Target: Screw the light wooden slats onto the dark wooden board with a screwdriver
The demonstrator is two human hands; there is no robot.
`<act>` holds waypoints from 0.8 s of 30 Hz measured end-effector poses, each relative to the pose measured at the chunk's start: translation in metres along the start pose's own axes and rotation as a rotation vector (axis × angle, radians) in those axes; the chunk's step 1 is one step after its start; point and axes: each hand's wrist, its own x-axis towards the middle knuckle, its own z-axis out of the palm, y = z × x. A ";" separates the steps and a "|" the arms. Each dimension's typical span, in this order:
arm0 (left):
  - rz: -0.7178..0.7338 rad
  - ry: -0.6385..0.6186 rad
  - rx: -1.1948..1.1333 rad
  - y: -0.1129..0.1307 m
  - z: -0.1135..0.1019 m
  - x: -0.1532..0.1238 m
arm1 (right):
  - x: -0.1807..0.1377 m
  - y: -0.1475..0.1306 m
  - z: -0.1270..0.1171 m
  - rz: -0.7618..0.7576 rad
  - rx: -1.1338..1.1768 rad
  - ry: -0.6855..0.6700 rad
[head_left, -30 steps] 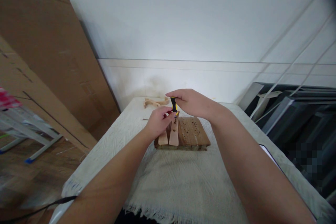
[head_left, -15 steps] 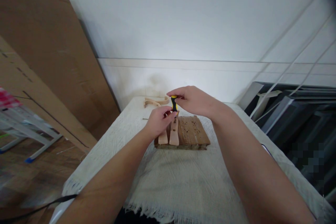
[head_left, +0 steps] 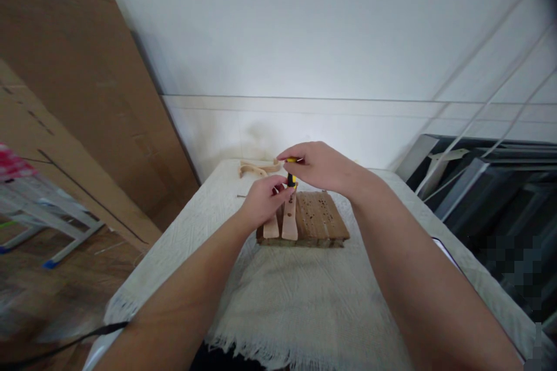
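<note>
My right hand (head_left: pixel 319 168) is closed around the top of a yellow-and-black screwdriver (head_left: pixel 291 178), which stands nearly upright. My left hand (head_left: pixel 265 200) pinches at the screwdriver's lower end with thumb and forefinger, so its tip is hidden. Beneath it, a flat pale wooden piece (head_left: pixel 289 226) with a hole and dark markings lies on a thick brown wooden block (head_left: pixel 324 217). Another pale wooden piece (head_left: pixel 271 227) lies beside it on the block, partly under my left hand. Many small holes dot the block's right part.
Curved wooden pieces (head_left: pixel 256 168) lie at the table's back, and a thin screw-like item (head_left: pixel 241 196) is left of the block. A pale cloth (head_left: pixel 313 295) covers the table. A phone-like edge (head_left: pixel 444 248) shows beside my right forearm. Cardboard (head_left: pixel 143 127) stands left, dark panels (head_left: pixel 491 203) right.
My right hand has shifted slightly on the screwdriver's handle, and the handle's top has tilted or turned a little to the right. My left hand stays in place.
</note>
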 end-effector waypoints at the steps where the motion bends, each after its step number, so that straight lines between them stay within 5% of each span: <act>1: -0.013 0.012 0.005 0.000 0.000 0.000 | 0.000 0.001 0.000 0.012 -0.013 0.003; 24: -0.029 0.083 -0.026 -0.006 0.002 -0.001 | 0.001 0.005 0.000 0.020 0.103 0.003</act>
